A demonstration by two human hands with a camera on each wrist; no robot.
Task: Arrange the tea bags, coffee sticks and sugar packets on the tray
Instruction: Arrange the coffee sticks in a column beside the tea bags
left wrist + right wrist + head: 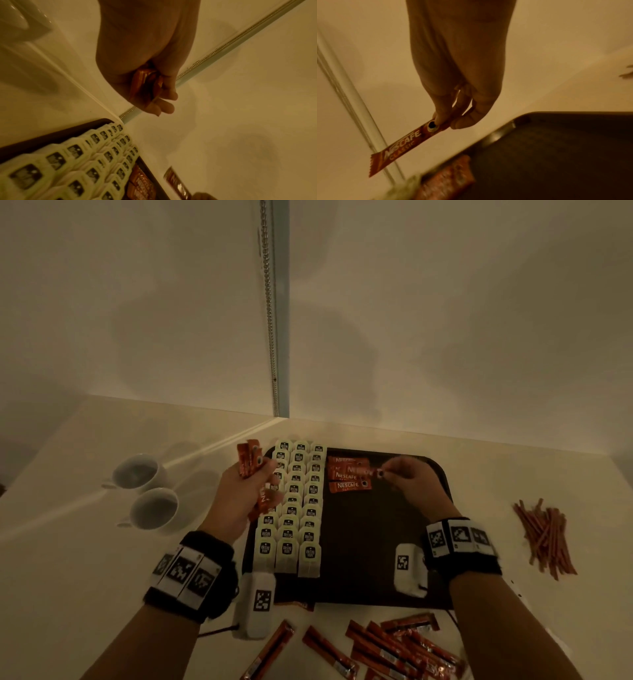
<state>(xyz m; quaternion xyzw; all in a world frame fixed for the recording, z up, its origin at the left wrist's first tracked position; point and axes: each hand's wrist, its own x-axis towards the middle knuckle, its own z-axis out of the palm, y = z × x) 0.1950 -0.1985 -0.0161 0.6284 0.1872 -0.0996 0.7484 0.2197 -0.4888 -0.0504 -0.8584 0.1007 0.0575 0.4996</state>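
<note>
The tray's (404, 542) bare dark right half lies open to a hand; its left side is packed with three rows of tea bags (298, 508); coffee sticks (347, 477) crowd the far middle; two cups (144, 491) stand left; loose sticks (394, 648) litter the near edge; thin sticks (546, 537) lie right.

Dim warm light, pale walls (445, 302), corner trim strip (274, 337), white countertop (85, 559)

2 cups (140, 472), 1 tray (394, 542), 3 tea-bag columns (294, 508), 2 hands (239, 494).
</note>
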